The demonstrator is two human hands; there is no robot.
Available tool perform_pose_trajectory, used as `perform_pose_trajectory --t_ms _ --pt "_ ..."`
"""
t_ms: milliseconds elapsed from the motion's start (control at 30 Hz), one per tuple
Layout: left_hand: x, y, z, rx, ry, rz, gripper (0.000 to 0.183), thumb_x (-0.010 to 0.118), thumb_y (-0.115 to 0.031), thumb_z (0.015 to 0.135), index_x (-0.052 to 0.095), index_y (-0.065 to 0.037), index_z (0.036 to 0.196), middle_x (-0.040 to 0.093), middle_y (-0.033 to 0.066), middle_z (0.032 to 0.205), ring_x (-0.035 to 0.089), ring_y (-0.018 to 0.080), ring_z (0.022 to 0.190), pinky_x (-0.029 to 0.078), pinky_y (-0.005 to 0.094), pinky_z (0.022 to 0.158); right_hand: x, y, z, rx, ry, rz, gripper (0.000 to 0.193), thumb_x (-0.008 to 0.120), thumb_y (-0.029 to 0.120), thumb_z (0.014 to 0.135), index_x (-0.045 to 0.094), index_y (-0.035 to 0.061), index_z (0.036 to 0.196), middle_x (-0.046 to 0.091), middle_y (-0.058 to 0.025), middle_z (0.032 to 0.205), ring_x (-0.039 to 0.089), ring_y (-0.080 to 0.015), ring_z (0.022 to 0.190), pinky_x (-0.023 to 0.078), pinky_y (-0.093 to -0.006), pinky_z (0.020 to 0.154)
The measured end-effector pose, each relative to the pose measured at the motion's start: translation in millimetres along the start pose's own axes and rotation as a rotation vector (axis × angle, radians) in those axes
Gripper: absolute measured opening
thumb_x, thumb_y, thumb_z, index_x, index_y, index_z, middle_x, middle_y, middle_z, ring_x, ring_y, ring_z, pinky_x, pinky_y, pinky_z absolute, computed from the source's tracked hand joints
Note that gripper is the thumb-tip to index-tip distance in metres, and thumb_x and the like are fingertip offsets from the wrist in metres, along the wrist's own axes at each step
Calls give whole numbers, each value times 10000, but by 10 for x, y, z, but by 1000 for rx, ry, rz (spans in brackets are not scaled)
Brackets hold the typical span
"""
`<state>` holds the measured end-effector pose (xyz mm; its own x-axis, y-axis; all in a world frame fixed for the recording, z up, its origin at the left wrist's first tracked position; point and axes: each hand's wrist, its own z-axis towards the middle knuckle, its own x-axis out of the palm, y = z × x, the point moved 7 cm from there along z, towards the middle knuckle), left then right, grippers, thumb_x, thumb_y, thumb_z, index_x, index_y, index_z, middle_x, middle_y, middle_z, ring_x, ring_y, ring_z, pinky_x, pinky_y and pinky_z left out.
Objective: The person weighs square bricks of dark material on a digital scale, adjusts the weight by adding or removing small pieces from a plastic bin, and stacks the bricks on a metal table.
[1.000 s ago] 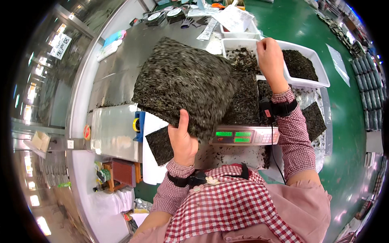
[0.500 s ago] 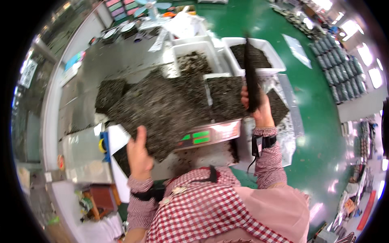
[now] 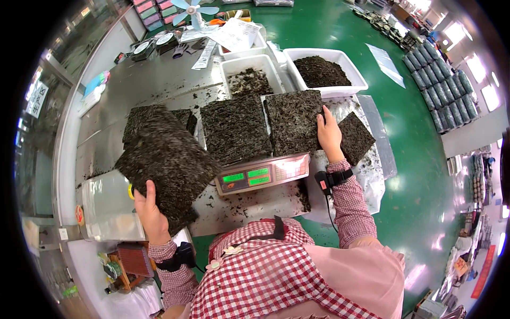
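My left hand [image 3: 150, 210] grips the near edge of a large dark dried seaweed sheet [image 3: 167, 159], thumb on top. It is slightly blurred and held slanted over the table's left part, partly covering another seaweed stack [image 3: 138, 119]. My right hand [image 3: 330, 133] is at the right edge of a square seaweed sheet [image 3: 295, 121], its thumb lying over that edge; its other fingers are partly hidden. This sheet lies above the weighing scale [image 3: 263, 174], beside a second seaweed stack [image 3: 234, 127] to its left. The scale's green displays are lit.
A smaller seaweed piece [image 3: 357, 138] lies right of my right hand. Beyond are a white tub of seaweed [image 3: 356, 80] and a white tub with scraps [image 3: 272, 66]. A clear plastic sheet [image 3: 111, 207] is at left. A small fan [image 3: 194, 10] stands on the table's far end.
My left hand has moved left with its seaweed sheet, uncovering more of the scale and stacks. The sheet upright in my right hand now lies flat above the scale.
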<state>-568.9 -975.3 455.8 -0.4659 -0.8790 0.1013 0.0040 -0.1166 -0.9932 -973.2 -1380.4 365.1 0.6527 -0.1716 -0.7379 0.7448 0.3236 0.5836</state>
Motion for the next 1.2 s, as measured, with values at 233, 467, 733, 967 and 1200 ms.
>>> perform_pose_trajectory --t_ms 233,467,733,967,1200 --pt "365 -87 -83 -75 134 -89 511 616 -199 992 433 47 1401 530 101 1353 504 181 1217 385 308 1051 -297 799 -33 -142 -153 -121 447 595 321 963 589 -15 1258 580 -217 1202 531 -393 1118 422 -473 959" --pt "904 -100 13 -217 228 -195 661 593 -216 993 278 116 1469 473 153 1424 455 206 1302 351 314 1092 -56 2260 -661 -39 875 934 382 607 271 979 641 -56 1172 687 -105 1082 610 -128 960 495 -295 830" --pt "1229 -87 596 502 455 271 305 603 98 771 676 -109 983 535 43 1164 554 183 1034 459 269 849 65 2277 -122 -581 442 718 412 606 -113 778 750 140 1070 551 -70 1257 566 -178 1133 486 -289 888" --pt "1471 561 640 361 670 404 313 496 146 890 657 -47 1078 523 65 1223 589 180 1103 495 283 940 556 1869 -155 -574 455 537 435 578 -132 775 737 156 1060 560 -89 1283 556 -300 1183 494 -372 961" --pt "1244 614 723 465 422 444 286 549 33 910 623 -38 1177 615 92 1102 623 183 982 511 294 850 250 1612 -201 -541 150 396 336 624 -5 830 709 134 1124 613 -105 1234 536 -324 1178 432 -409 1025"
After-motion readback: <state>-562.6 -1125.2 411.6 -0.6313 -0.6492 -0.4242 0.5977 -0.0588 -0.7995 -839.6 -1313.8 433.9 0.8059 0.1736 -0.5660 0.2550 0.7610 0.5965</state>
